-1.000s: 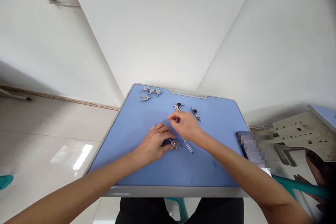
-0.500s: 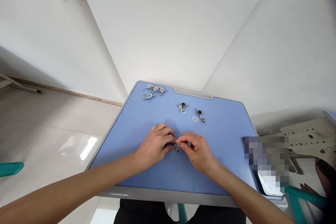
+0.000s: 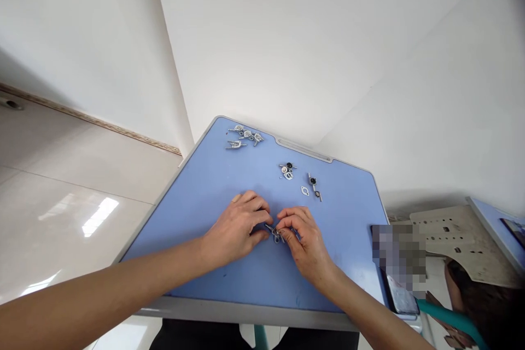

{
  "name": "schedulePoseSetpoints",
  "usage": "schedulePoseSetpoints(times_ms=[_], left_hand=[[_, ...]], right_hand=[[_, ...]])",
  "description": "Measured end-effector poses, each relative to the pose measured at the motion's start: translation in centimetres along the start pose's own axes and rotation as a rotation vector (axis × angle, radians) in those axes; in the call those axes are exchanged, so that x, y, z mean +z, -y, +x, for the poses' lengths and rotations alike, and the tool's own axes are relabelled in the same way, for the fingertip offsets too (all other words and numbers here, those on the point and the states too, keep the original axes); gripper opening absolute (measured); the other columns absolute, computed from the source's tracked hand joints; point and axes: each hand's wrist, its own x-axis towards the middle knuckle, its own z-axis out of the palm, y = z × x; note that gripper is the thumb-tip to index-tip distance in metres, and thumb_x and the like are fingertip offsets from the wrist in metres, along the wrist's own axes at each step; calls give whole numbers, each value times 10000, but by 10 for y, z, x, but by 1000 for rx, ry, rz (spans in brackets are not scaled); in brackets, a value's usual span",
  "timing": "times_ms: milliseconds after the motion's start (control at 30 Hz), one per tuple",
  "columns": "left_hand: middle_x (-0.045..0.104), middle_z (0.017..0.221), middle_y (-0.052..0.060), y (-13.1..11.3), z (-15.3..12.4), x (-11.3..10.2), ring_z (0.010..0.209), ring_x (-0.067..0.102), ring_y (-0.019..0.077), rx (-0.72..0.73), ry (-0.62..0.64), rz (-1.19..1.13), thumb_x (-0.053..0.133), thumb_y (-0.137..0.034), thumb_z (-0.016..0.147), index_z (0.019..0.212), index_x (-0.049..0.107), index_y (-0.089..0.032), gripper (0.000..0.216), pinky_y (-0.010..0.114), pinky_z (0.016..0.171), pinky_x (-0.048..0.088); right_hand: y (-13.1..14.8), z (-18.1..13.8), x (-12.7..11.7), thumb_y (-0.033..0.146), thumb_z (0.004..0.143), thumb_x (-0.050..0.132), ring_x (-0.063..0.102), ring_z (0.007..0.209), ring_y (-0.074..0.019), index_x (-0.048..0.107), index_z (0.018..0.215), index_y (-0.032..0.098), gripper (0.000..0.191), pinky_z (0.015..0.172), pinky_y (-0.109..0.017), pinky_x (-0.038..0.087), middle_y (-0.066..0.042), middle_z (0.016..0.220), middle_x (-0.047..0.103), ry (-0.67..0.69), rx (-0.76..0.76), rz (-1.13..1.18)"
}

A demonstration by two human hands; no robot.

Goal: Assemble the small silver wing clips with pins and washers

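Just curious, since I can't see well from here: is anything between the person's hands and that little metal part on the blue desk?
Nothing visible. The left hand and right hand both pinch the small silver metal part over the blue desk top. The loose metal pieces lie farther back, apart from both hands.

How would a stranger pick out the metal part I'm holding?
Look at the blue desk, near its front middle. The small metal part sits pinched between the left hand and right hand; the other metal pieces lie untouched farther back.
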Motion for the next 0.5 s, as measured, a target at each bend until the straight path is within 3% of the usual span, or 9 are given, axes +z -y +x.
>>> schedulePoseSetpoints(times_ms=[267,500], left_hand=[[660,1011,11,-10,-8,4,1004,519,218,-31,-88,20,740,-216,795,911,661,-231,142,385,874,381],[678,976,18,-14,-4,6,1004,524,225,-79,-48,82,679,-252,853,900,669,-246,49,391,860,382]], right_hand=[[-8,-10,10,150,939,499,588,889,-166,596,886,234,139,814,-342,457,-12,903,680,-121,4,86],[-15,-11,13,118,908,521,607,804,-159,593,892,244,146,776,-350,425,4,864,703,-163,-9,146]])
